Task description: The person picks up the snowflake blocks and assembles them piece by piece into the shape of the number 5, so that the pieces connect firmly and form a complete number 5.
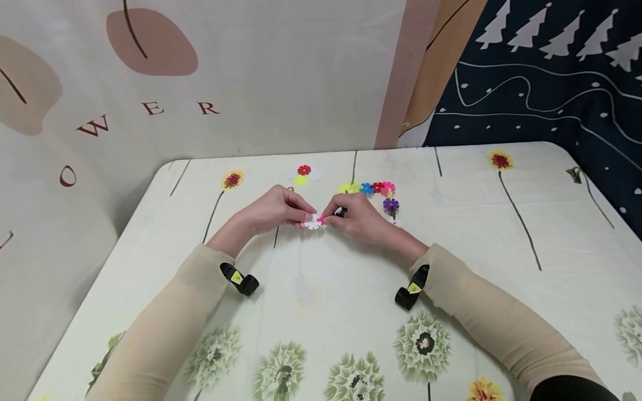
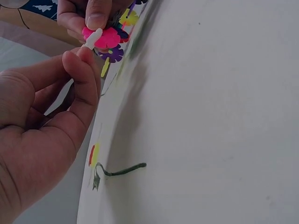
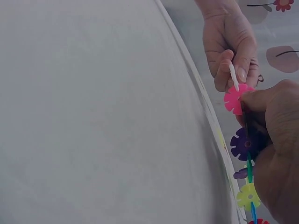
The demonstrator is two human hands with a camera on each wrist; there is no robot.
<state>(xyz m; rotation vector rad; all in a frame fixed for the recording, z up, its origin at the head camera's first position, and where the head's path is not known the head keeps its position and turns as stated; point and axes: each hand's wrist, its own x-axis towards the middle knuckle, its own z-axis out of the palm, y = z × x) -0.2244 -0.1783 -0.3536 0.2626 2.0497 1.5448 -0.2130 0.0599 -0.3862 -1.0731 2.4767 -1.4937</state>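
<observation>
My left hand pinches a white notched flower-shaped disc between thumb and fingers, above the middle of the table. Opposite it, my right hand holds a pink notched disc between thumb and forefinger. The white disc stands edge-on against the pink one's rim in both wrist views. Behind the pink disc, partly hidden by the right hand, runs a chain of linked discs: a dark one, a purple disc, a green one, a yellow disc and others.
Past the right hand, the chain's blue disc, red disc and another purple disc show on the table. Loose red, yellow and white discs lie farther back. A flower-printed cloth covers the table; patterned curtains hang behind.
</observation>
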